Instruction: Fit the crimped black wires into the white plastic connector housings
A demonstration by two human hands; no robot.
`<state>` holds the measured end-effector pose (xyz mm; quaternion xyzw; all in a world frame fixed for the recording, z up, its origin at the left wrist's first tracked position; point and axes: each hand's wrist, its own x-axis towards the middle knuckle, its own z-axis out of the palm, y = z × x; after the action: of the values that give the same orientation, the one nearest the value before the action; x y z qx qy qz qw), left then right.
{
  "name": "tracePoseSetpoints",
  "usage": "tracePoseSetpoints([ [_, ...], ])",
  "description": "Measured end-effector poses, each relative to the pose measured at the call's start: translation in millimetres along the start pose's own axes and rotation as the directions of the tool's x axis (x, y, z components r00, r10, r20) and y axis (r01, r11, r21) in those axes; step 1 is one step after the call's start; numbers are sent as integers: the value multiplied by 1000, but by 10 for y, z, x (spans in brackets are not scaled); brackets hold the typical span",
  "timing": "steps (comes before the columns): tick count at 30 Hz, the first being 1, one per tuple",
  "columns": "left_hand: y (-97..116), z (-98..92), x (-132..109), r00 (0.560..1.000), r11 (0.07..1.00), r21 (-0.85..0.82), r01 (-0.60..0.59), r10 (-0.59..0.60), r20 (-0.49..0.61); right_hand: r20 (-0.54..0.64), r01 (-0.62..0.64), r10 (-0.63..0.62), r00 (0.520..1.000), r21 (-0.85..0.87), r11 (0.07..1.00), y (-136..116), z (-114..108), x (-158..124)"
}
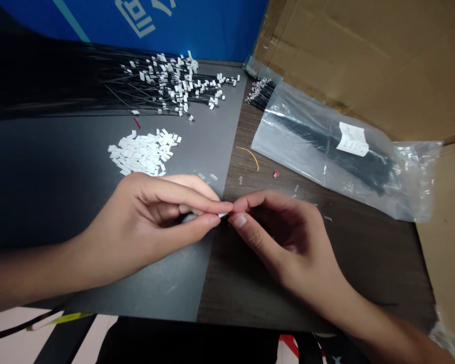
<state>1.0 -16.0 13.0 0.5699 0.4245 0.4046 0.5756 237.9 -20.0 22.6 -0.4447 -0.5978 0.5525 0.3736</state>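
Note:
Over the seam of the table, my left hand pinches a small white plastic connector housing between thumb and index finger. Only a sliver of the housing shows. The fingertips of my right hand are closed right beside it, almost touching my left fingertips; whatever they hold is hidden. Behind my left hand lies a heap of loose white connector housings. Farther back, a bundle of black wires ends in many white connectors.
A clear plastic bag of black wires lies at right, bare metal terminals poking out. A yellow wire scrap, a red scrap and clear bits are scattered nearby. A blue panel and cardboard stand behind.

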Motion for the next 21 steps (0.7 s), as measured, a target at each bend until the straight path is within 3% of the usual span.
tracePoseSetpoints([
  [9,-61,50,84,995,991,-104,81,-75,62,-27,-56,60,998,157,986,17,21,42],
  [15,-104,134,80,983,926,-330,182,-177,44,-41,-42,57,998,300,953,42,23,83],
  [21,-70,175,78,974,942,-265,208,-173,148,-34,-32,56,998,486,873,71,108,110],
])
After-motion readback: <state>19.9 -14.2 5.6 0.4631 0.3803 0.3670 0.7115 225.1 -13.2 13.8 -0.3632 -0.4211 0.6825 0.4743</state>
